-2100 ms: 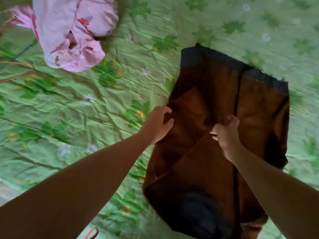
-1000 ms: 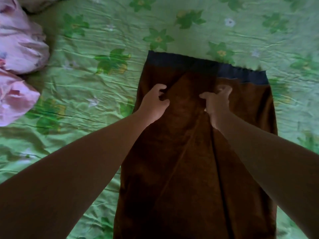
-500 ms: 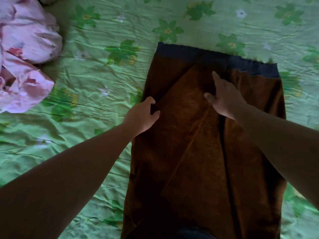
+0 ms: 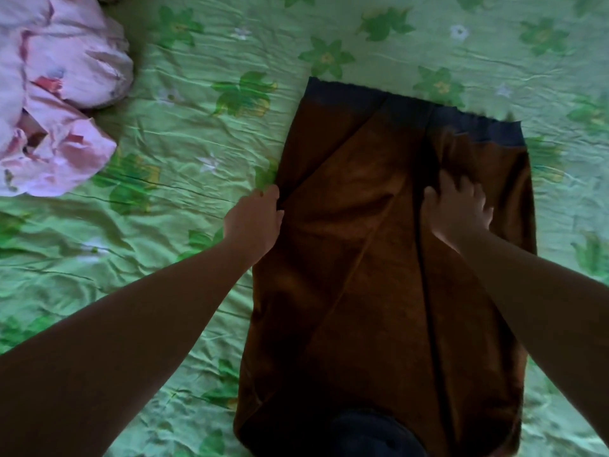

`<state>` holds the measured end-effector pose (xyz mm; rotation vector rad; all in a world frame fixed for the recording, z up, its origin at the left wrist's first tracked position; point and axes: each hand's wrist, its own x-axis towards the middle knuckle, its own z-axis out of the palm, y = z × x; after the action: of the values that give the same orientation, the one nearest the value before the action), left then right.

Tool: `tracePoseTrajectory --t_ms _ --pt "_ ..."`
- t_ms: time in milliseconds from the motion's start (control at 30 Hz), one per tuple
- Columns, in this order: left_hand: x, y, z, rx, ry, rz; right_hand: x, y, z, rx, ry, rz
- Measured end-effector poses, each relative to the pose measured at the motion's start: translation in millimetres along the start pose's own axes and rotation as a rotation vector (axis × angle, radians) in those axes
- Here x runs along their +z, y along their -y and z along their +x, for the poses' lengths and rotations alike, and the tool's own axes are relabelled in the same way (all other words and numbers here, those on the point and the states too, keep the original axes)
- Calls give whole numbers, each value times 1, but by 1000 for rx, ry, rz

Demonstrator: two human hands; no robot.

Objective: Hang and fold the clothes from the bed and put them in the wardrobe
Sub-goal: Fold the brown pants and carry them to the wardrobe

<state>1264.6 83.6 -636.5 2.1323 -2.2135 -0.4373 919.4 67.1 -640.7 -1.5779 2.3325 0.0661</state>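
A brown garment (image 4: 362,275) with a dark navy band along its far edge lies flat and lengthwise on the bed. Its left side is folded diagonally over the middle. My left hand (image 4: 253,219) pinches the garment's left edge at the fold. My right hand (image 4: 458,206) lies flat on the cloth right of the centre crease, fingers spread and slightly blurred. A crumpled pink garment (image 4: 56,103) lies at the far left of the bed.
The bed is covered by a wrinkled green sheet (image 4: 181,143) with a leaf and flower print. A dark rounded shape (image 4: 369,433) sits at the bottom edge over the near end of the brown garment.
My right hand has slid down the cloth toward me, staying flat. My left hand has moved left and down along the garment's edge. The view shifted slightly.
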Motion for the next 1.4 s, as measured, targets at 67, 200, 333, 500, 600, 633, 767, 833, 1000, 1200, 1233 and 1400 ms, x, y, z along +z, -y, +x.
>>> tracePoseTrajectory --t_ms 67,200,333,500,600,633,767,833,1000,1200,1233,1400 --pt "-2 -9 4 103 -84 45 3 -17 0 -25 111 -100" --pt "0 -54 36 232 -102 -89 -1 -16 19 -150 40 -35" --pt "8 -106 79 200 48 -102 -8 -8 45 -225 25 -35" --pt "10 -142 128 169 8 -270 -27 -10 84 42 -98 221" --pt "5 -153 151 178 7 -448 -42 -12 104 85 -65 456" --pt "3 -156 158 194 19 -468 -46 -13 109 79 -60 526" --pt "0 -164 175 173 -61 -471 -56 -24 129 75 -275 556" --pt "0 -161 181 133 -132 -404 -59 -35 137 67 -300 542" --pt "12 -159 176 251 -126 3 -45 -37 134 -83 -203 -76" --pt "52 -160 144 463 154 278 5 -35 96 -266 35 -213" --pt "53 -158 136 460 112 280 7 -36 91 -260 11 -217" --pt "63 -137 54 516 72 261 14 -45 23 -324 -1 -183"
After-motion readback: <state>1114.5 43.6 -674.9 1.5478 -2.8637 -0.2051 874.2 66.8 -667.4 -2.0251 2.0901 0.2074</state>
